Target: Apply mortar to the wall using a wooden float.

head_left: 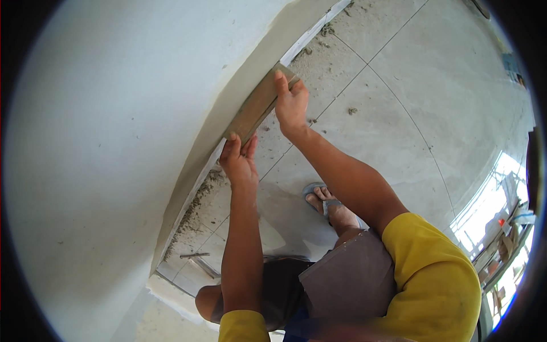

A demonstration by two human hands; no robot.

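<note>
One pale wall [114, 142] fills the left side, with one grey band [191, 165] along its foot. To the right spreads the tiled floor [410, 114], its joints showing as thin dark lines. Clutter [507, 251], too jumbled to count, lies at the far right edge by a bright patch. Two yellow sleeves [433, 262] come in from the near side, beside a grey garment [350, 273]. One brown strip [256, 108] lies along the band, slanting from near left to far right. Two hands have it: the right hand [292, 101] pinches its far end, thumb on the face; the left hand [238, 159] pinches its near end between thumb and fingers. One sandal [330, 204] on one foot shows right of the left forearm. One thin metal tool [204, 267] lies near left. Mortar crumbs [191, 216], too many to count, litter the floor along the wall's foot.
</note>
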